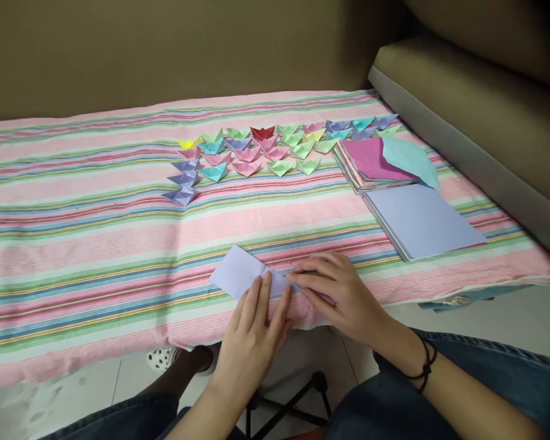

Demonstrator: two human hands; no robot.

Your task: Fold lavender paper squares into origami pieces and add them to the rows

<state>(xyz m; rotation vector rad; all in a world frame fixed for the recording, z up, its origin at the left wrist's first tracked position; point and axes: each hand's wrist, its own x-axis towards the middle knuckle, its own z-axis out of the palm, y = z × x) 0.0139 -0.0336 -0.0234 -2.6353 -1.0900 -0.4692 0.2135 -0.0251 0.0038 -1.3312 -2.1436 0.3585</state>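
A folded lavender paper (pixel 238 272) lies near the front edge of a table covered in a pink striped cloth (pixel 96 232). My left hand (pixel 252 333) rests on the paper's near right part, fingers stretched flat and pressing it down. My right hand (pixel 339 296) lies over the paper's right end, fingers extended and together, pressing along the fold; that end of the paper is hidden beneath it. Neither hand grips anything.
Several small folded paper boats (pixel 256 150) in many colours sit in rows at the back of the table. Two stacks of square paper stand at the right: one topped pink and light blue (pixel 376 162), one topped lavender (pixel 421 220). A brown sofa (pixel 476 104) borders the right.
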